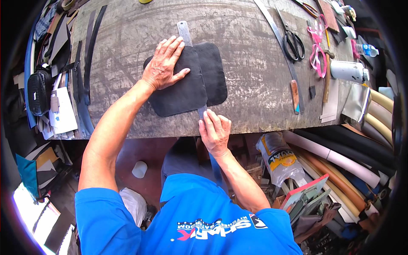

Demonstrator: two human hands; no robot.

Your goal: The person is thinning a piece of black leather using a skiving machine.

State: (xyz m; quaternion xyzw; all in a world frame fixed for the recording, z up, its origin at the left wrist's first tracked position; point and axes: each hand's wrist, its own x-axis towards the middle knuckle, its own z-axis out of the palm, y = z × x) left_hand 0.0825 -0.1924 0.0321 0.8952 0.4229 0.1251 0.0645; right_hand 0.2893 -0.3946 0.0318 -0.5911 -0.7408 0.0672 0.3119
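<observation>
A black leather-like panel [182,95] with rounded corners lies on the worn worktable, partly covering a second black panel [214,72] to its right. A metal ruler [184,33] sticks out past the far edge of the panels and again at the near edge; its middle is hidden under the upper panel. My left hand [165,63] presses flat on the upper panel, fingers stretched out and thumb apart, close to the ruler's far end. At the table's front edge, my right hand [216,131] has its fingers closed on the ruler's near end.
To the right lie a long metal straightedge [278,38], black-handled scissors [293,44], a knife [295,97], pink-handled scissors [317,51], a hammer [327,78] and a white canister [348,71]. Dark strips [94,46] and a black case [39,91] are left. Material rolls [335,157] stand below right.
</observation>
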